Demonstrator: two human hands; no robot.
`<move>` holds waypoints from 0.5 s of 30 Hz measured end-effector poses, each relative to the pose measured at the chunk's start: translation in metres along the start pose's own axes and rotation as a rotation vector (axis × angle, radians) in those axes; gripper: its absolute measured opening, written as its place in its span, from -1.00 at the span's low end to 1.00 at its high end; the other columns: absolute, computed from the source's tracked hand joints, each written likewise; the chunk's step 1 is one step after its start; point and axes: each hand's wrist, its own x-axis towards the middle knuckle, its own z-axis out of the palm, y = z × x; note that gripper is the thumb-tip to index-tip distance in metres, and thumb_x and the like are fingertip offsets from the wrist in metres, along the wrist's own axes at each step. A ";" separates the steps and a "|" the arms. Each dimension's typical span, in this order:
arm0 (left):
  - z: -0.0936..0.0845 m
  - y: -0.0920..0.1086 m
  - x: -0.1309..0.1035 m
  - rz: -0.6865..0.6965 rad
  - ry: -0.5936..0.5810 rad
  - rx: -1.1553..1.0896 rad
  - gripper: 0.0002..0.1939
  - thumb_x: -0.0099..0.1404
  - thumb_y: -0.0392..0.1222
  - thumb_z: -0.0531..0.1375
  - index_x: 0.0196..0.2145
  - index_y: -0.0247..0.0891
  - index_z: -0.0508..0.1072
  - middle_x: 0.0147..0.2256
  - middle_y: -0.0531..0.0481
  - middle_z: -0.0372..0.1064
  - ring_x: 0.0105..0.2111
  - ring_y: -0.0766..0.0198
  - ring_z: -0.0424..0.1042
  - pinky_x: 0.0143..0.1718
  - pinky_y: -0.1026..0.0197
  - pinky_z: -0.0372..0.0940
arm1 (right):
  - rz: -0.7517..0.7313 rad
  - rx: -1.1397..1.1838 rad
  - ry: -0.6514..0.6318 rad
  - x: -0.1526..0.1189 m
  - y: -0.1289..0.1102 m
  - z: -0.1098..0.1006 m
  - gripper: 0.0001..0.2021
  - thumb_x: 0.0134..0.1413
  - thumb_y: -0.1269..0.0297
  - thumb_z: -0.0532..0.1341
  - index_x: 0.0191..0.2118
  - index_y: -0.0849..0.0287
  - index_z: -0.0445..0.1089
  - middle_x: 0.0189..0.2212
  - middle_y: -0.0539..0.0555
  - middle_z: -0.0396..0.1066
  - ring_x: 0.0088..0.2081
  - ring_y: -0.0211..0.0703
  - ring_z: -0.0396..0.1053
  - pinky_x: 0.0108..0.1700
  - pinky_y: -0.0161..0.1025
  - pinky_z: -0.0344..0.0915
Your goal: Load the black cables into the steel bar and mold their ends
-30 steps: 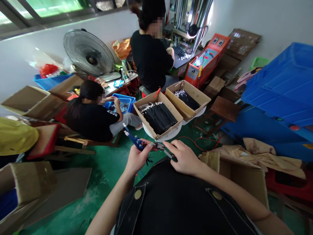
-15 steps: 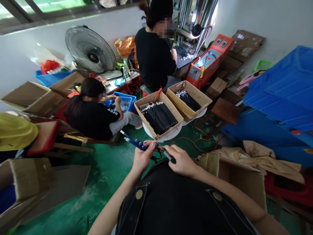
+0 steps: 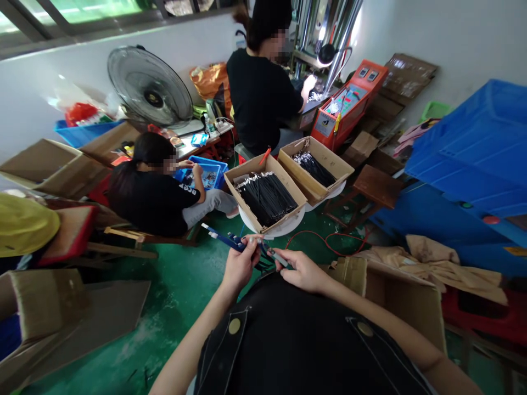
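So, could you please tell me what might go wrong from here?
The tool in the right grip points close to the left grip, so a slip might pinch or nick its fingers. The cables stick out past the left grip at uneven lengths, so one could perhaps work loose and drop.
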 end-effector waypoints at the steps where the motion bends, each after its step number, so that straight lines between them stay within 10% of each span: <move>1: 0.002 0.001 -0.001 -0.009 0.016 -0.013 -0.66 0.14 0.04 0.30 -0.29 -0.30 0.48 -0.53 0.11 0.13 -0.60 0.47 0.10 -0.66 0.42 -0.06 | -0.001 -0.006 0.010 0.000 0.000 0.000 -0.78 -0.14 0.50 0.04 -0.32 0.22 0.35 -0.45 -0.05 0.24 -0.36 -0.25 0.23 -0.21 -0.30 0.23; 15: 0.024 -0.009 -0.008 0.091 0.166 -0.035 -0.65 0.18 0.12 0.25 -0.32 -0.17 0.27 -0.52 0.20 0.07 -0.66 0.49 0.02 -0.73 0.41 -0.06 | 0.033 -0.678 0.170 -0.008 0.000 0.009 -0.33 -0.13 0.40 0.13 0.22 0.21 0.15 -0.08 0.19 0.26 -0.04 0.01 0.23 0.04 -0.05 0.27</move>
